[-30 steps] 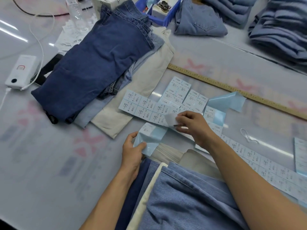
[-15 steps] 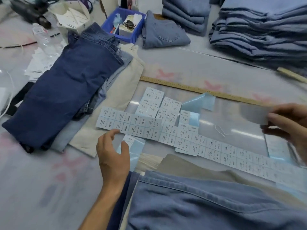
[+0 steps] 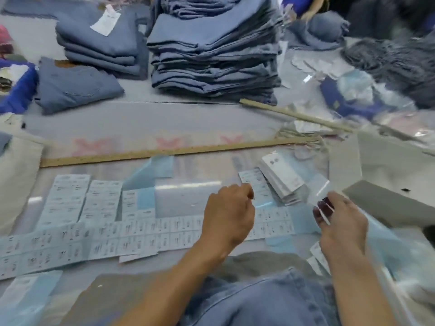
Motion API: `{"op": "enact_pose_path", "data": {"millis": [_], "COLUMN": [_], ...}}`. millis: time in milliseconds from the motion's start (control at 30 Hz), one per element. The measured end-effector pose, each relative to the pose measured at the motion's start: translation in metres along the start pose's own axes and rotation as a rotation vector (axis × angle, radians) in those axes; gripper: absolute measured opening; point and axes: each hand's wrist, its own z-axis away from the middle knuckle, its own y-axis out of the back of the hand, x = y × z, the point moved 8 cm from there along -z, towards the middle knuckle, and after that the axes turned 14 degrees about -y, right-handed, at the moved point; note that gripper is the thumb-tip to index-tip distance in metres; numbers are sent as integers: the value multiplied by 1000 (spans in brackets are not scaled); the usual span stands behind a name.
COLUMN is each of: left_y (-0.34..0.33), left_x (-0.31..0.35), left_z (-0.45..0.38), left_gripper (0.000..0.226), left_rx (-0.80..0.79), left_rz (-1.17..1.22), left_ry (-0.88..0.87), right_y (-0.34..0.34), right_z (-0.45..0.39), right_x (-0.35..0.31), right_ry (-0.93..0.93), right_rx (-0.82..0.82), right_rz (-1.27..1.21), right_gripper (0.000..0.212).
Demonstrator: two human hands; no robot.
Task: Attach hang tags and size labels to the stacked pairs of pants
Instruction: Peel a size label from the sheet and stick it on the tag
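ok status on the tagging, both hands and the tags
Left hand curled at the label sheets. Right hand pinching a small label. Hang tags just ahead, nothing blocking.

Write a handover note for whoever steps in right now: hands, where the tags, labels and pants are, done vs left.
Left hand: fingers curled, over the size label sheets; the blur hides whether it holds anything.
Right hand: pinches a clear plastic bag that seems to cover the hang tag stack.
Pants: light denim pair nearest the person; tall folded stack beyond the wooden ruler.
Done: no tag or label visibly attached to the near pair.
Left: get a tag, peel a label, attach both, repeat through the pile.
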Motion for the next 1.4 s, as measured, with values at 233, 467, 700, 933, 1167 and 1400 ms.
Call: {"op": "enact_pose_path", "data": {"millis": [233, 467, 700, 933, 1167, 1400], "left_y": [-144, -275, -324, -327, -316, -312], "left_x": [35, 123, 134, 132, 135, 130], "left_z": [-80, -86, -73, -65, -71, -78], "left_gripper": [25, 39, 53, 40, 29, 17], "left_rx": [-618, -947, -828, -722, -614, -663], "left_rz": [-85, -76, -284, -343, -205, -129], "left_ry": [-254, -695, -935, -999, -889, -757], "right_y": [76, 127, 134, 135, 133, 131], "right_z": [-20, -6, -21, -21, -20, -20], "right_x": [-24, -39, -28, -29, -29, -30], "right_ry": [92, 218, 137, 128, 121, 116], "right_rx": [238, 308, 258, 234, 218, 200], "right_rz": [-273, -395, -409, -432, -427, -438], "right_gripper": [17, 11, 15, 14, 14, 13]}}
